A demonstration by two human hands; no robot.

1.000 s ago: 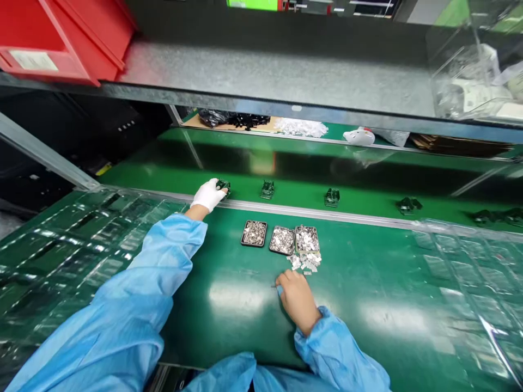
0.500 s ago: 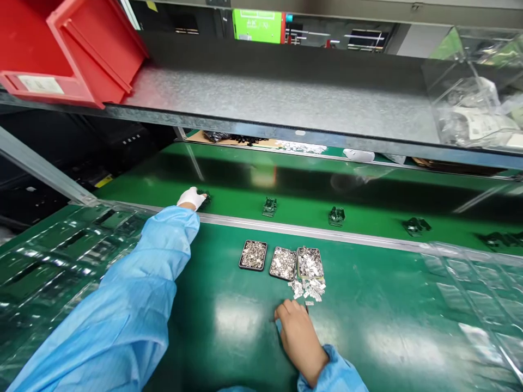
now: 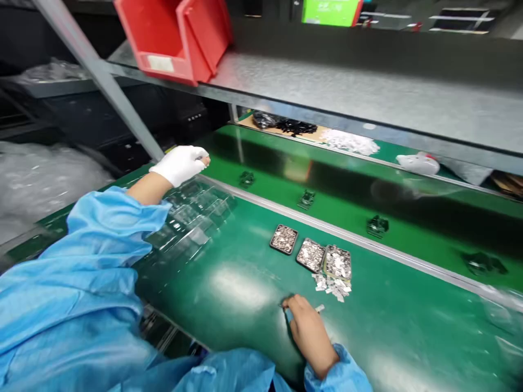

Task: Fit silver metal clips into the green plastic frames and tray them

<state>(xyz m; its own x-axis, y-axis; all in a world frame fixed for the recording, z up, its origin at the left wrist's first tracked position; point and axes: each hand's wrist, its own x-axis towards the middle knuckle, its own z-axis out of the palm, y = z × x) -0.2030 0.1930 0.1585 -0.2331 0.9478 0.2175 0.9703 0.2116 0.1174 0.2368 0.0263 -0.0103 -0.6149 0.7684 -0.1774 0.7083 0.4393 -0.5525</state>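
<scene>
My left hand (image 3: 182, 163), in a white glove with bare fingertips, is raised above the clear plastic trays (image 3: 196, 218) at the left. Its fingers are curled together, and nothing shows in them. My right hand (image 3: 308, 332) rests bare on the green tabletop with its fingers closed. A small light-blue bit shows beneath them, but I cannot make out what they hold. A small silvery piece (image 3: 320, 308) lies against its knuckles. Just beyond sit a small tray of metal pieces (image 3: 284, 239), a middle tray (image 3: 311, 255) and a right tray (image 3: 338, 263), with loose flat pieces (image 3: 337, 288) spilled in front.
Along the green belt (image 3: 269, 190) lie several dark green parts, among them a leftmost part (image 3: 247, 178) and a middle part (image 3: 306, 199). A metal shelf (image 3: 347, 81) overhangs it, bearing a red bin (image 3: 175, 38). Clear plastic (image 3: 49, 185) is heaped at far left.
My left hand has drawn back from a dark green part on the belt, which now lies there by itself. The view has swung left. My right hand stays near the trays.
</scene>
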